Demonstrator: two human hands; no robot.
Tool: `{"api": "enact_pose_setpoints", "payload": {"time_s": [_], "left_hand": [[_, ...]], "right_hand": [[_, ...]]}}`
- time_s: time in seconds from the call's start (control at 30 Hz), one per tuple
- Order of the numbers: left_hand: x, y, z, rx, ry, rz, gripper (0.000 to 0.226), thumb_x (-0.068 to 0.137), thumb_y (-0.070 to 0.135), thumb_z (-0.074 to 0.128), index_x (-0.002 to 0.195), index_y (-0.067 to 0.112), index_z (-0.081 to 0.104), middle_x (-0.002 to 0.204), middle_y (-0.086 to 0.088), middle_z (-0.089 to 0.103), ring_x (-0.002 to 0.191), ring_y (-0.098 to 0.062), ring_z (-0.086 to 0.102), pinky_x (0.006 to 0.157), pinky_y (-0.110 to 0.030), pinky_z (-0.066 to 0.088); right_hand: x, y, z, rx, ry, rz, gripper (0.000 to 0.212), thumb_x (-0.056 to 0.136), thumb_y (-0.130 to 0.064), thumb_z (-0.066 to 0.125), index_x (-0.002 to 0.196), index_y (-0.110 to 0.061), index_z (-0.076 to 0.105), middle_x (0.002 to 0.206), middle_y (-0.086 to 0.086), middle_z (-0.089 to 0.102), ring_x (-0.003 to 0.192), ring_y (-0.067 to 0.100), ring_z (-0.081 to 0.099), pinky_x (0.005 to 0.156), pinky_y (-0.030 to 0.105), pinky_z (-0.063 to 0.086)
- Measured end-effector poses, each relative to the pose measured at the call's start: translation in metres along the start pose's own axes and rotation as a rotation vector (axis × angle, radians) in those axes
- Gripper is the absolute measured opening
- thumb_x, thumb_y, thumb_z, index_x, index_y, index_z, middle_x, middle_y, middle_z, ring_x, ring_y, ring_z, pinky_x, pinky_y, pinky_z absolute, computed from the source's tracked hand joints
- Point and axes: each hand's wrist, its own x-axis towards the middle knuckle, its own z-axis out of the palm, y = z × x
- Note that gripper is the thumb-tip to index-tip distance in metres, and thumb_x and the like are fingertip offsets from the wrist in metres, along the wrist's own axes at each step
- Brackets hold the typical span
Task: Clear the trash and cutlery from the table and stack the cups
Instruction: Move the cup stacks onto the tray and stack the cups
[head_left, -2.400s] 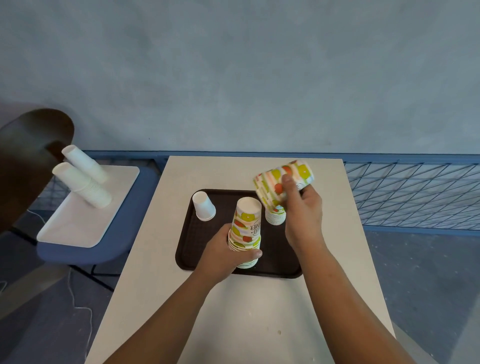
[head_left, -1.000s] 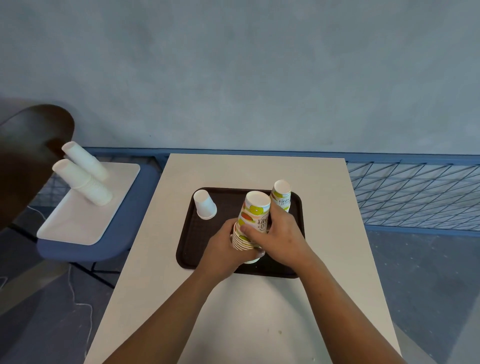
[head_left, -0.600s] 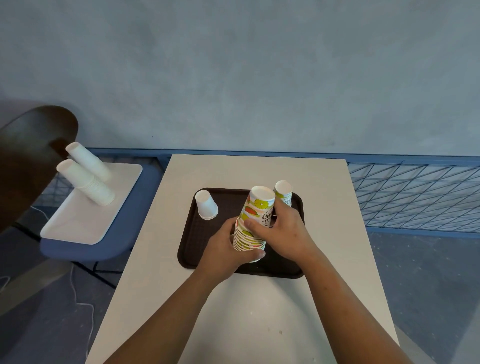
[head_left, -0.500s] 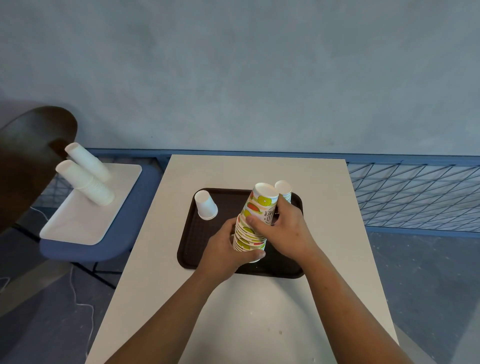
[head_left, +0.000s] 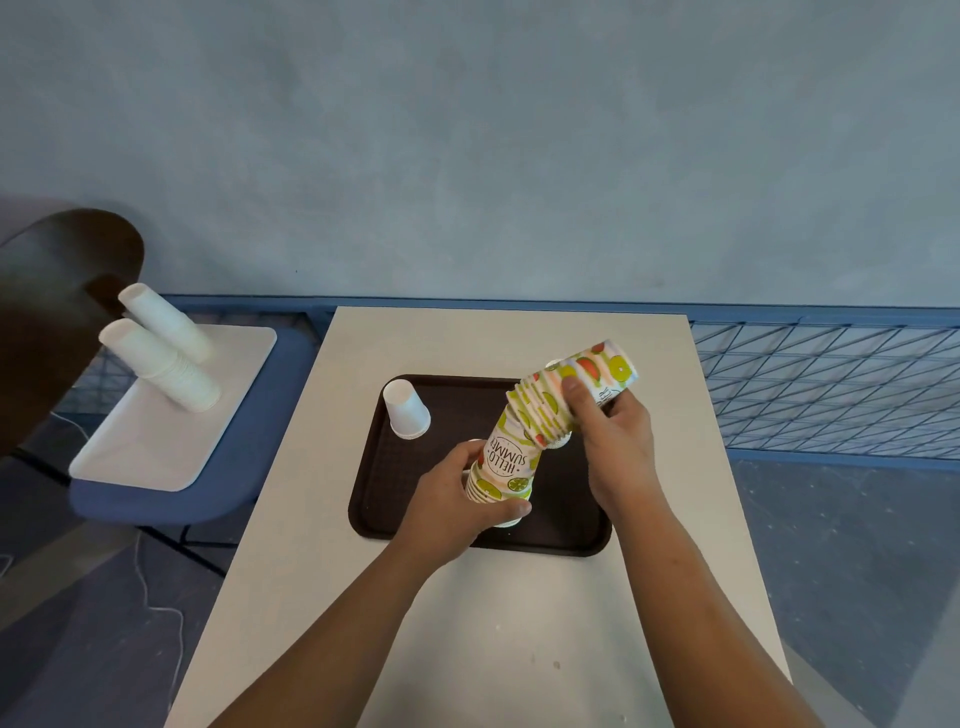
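tray (head_left: 384, 499) on the table (head_left: 493, 649): upturned cup (head_left: 408, 413) at its far left, upright cup stack (head_left: 506, 470) centre, tilted cup stack (head_left: 566, 387) above-right; two stacks (head_left: 166, 371) on a side tray (head_left: 156, 447), left.

Not much of the person to go on here, we're only getting two arms poking in from the bottom edge. The left hand (head_left: 457, 499) and right hand (head_left: 615, 441) are both showing bare. The left forearm (head_left: 332, 639) and right forearm (head_left: 696, 613) are running bare right down to where the frame is cutting them off, so any clothing is sitting out of shot. Both forearms are looking fairly slim, widening toward the lens. The nail on the left thumb (head_left: 521, 510) is looking short, but it's too blurry for more.
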Motion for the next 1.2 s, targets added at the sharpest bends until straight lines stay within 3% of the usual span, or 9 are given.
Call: {"api": "enact_pose_setpoints", "payload": {"time_s": [0.17, 0.33, 0.43, 0.6, 0.73, 0.83, 0.93, 1.03, 1.2], "left_hand": [[0.001, 0.002, -0.001, -0.026, 0.004, -0.011, 0.07, 0.073, 0.034, 0.094, 0.13, 0.037, 0.054, 0.115, 0.024, 0.066, 0.104, 0.003, 0.065, 0.069, -0.004, 0.05], [0.004, 0.003, -0.002, -0.041, 0.002, -0.019, 0.071, 0.074, 0.033, 0.093, 0.133, 0.036, 0.052, 0.12, 0.021, 0.064, 0.107, -0.002, 0.065, 0.071, -0.006, 0.052], [0.006, 0.002, -0.003, -0.043, 0.007, -0.016, 0.073, 0.075, 0.035, 0.092, 0.135, 0.035, 0.052, 0.123, 0.02, 0.065, 0.11, -0.005, 0.065, 0.076, -0.011, 0.054], [0.011, -0.002, -0.005, -0.116, 0.026, -0.02, 0.072, 0.073, 0.034, 0.093, 0.134, 0.034, 0.056, 0.122, 0.018, 0.069, 0.112, -0.007, 0.068, 0.084, -0.019, 0.057], [0.014, -0.001, -0.007, -0.156, 0.039, -0.025, 0.07, 0.075, 0.033, 0.092, 0.135, 0.032, 0.056, 0.122, 0.018, 0.069, 0.111, -0.005, 0.068, 0.082, -0.016, 0.056], [0.015, 0.003, -0.008, -0.187, 0.045, -0.023, 0.064, 0.076, 0.032, 0.091, 0.13, 0.035, 0.057, 0.116, 0.022, 0.07, 0.103, 0.005, 0.069, 0.073, -0.01, 0.054], [0.02, 0.009, -0.008, -0.235, 0.054, -0.024, 0.06, 0.076, 0.03, 0.092, 0.125, 0.035, 0.058, 0.113, 0.019, 0.073, 0.102, 0.004, 0.07, 0.077, -0.015, 0.056], [0.032, 0.019, -0.008, -0.275, 0.06, -0.017, 0.063, 0.074, 0.03, 0.093, 0.128, 0.032, 0.06, 0.115, 0.016, 0.075, 0.103, -0.001, 0.072, 0.085, -0.021, 0.055], [0.059, 0.042, -0.005, -0.246, 0.097, 0.028, 0.066, 0.074, 0.03, 0.093, 0.131, 0.031, 0.059, 0.116, 0.017, 0.074, 0.104, 0.0, 0.071, 0.09, -0.024, 0.055]], "right_hand": [[0.023, -0.002, -0.004, 0.388, 0.12, 0.162, 0.02, 0.098, -0.024, 0.066, 0.111, -0.009, 0.068, 0.104, 0.007, 0.077, 0.097, 0.018, 0.075, 0.084, 0.038, 0.06], [0.055, -0.005, -0.013, 0.54, 0.258, 0.195, 0.021, 0.095, -0.025, 0.071, 0.109, -0.011, 0.064, 0.114, 0.012, 0.072, 0.102, 0.022, 0.073, 0.09, 0.045, 0.059], [0.07, -0.004, -0.016, 0.366, 0.334, 0.101, 0.019, 0.093, -0.028, 0.074, 0.106, -0.016, 0.068, 0.106, 0.006, 0.076, 0.096, 0.018, 0.076, 0.086, 0.042, 0.062], [0.087, 0.001, -0.014, -0.193, 0.417, -0.102, 0.041, 0.082, -0.047, 0.076, 0.111, -0.02, 0.068, 0.101, -0.005, 0.075, 0.09, 0.008, 0.073, 0.083, 0.035, 0.062], [0.091, 0.013, -0.009, -0.503, 0.288, -0.221, 0.048, 0.078, -0.048, 0.079, 0.113, -0.02, 0.06, 0.102, -0.006, 0.068, 0.092, 0.009, 0.066, 0.077, 0.028, 0.055], [0.099, 0.035, -0.006, -0.742, 0.153, -0.237, 0.051, 0.075, -0.053, 0.077, 0.108, -0.019, 0.059, 0.1, -0.003, 0.066, 0.092, 0.016, 0.064, 0.079, 0.037, 0.056], [0.103, 0.058, -0.007, -1.028, -0.031, -0.168, 0.058, 0.08, -0.049, 0.077, 0.12, -0.012, 0.056, 0.114, 0.008, 0.062, 0.107, 0.029, 0.057, 0.09, 0.045, 0.051], [0.098, 0.068, -0.015, -1.11, -0.156, -0.111, 0.079, 0.08, -0.042, 0.082, 0.141, -0.011, 0.045, 0.131, 0.013, 0.053, 0.12, 0.033, 0.05, 0.101, 0.046, 0.045], [0.09, 0.075, -0.035, -1.121, -0.135, -0.038, 0.095, 0.081, -0.04, 0.079, 0.155, -0.01, 0.028, 0.147, 0.015, 0.046, 0.135, 0.037, 0.043, 0.109, 0.048, 0.041]]}}
